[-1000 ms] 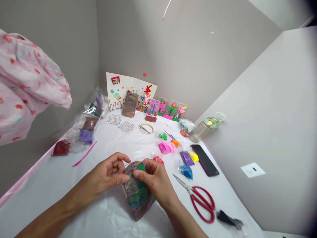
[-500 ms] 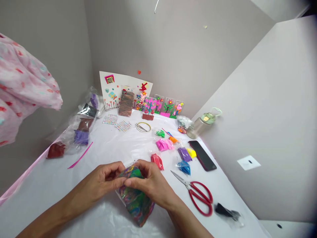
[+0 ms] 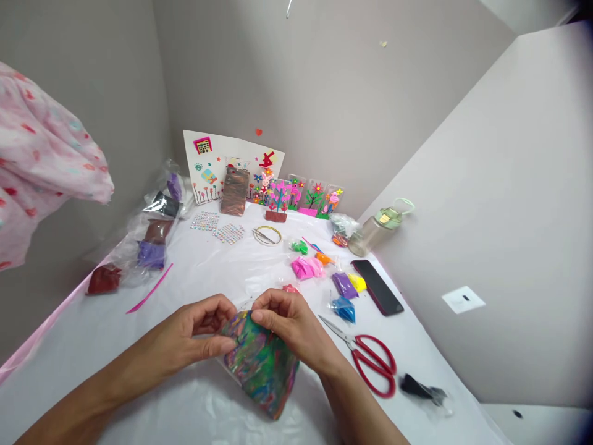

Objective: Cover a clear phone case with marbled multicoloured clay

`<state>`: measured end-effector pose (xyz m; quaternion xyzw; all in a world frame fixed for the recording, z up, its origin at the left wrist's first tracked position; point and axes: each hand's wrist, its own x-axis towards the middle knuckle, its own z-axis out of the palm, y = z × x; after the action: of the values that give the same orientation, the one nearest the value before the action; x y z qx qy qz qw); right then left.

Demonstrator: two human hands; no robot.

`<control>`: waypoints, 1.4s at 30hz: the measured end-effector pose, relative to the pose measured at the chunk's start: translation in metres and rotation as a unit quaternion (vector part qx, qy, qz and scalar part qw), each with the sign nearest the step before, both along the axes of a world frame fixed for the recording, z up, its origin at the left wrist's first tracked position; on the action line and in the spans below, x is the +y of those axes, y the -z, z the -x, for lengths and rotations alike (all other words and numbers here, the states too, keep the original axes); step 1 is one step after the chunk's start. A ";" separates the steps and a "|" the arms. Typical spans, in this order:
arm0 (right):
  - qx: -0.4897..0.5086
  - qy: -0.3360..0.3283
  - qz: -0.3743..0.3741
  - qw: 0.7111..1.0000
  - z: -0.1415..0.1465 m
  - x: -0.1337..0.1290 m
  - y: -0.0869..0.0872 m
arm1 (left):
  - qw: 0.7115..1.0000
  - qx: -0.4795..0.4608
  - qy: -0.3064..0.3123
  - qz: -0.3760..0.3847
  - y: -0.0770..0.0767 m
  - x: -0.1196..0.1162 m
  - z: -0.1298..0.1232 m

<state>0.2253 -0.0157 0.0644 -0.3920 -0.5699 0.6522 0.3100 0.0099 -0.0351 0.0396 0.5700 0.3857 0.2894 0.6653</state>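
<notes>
Between my two hands is a phone case [image 3: 266, 364] covered in marbled clay of green, blue, purple and orange. It is tilted, its lower corner toward me, and a pale clear edge shows along its left side. My left hand [image 3: 208, 327] grips the upper left corner, thumb on the clay face and fingers curled behind. At the top edge, my right hand [image 3: 287, 321] pinches the case with its thumb in front. Part of the upper edge is hidden by the fingers. A red clay packet [image 3: 291, 288] lies just beyond my right hand, mostly covered by it.
Red-handled scissors [image 3: 370, 358] and a black clay packet [image 3: 424, 390] lie at right. Beyond are clay packets [image 3: 308, 267], a phone [image 3: 377, 287] and a bottle [image 3: 375, 232]. Bagged clay [image 3: 155, 238] lines the left edge; a brown case [image 3: 235, 191] and decorated pieces stand behind.
The phone case has turned so more of its marbled face shows, its lower end shifting right. My right hand has moved slightly up and right, my left thumb toward the edge.
</notes>
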 end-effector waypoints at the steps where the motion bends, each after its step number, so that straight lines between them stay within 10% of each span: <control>1: 0.003 -0.004 0.005 1.000 0.000 0.000 0.000 | 1.000 -0.022 0.003 0.010 0.002 0.000 0.000; 12: -0.070 -0.062 -0.046 0.995 -0.001 -0.008 -0.002 | 0.997 0.020 -0.071 0.003 0.009 0.000 0.002; 18: -0.133 -0.140 -0.064 0.979 -0.004 -0.009 0.001 | 0.995 0.007 0.043 0.088 0.011 -0.002 -0.002; 30: -0.201 -0.170 -0.121 0.957 -0.015 -0.002 0.004 | 0.990 0.138 -0.026 -0.034 0.016 0.000 -0.007; 36: -0.231 -0.187 -0.134 0.945 -0.013 -0.003 0.003 | 0.995 0.072 0.042 0.054 0.017 0.000 -0.008; 42: -0.232 -0.155 -0.137 0.951 -0.014 -0.002 0.003 | 0.992 0.114 -0.052 -0.022 0.014 0.000 -0.010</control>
<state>0.2393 -0.0175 0.0615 -0.3933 -0.7636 0.4989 0.1152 0.0195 -0.0353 0.0257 0.5927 0.4818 0.2656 0.5883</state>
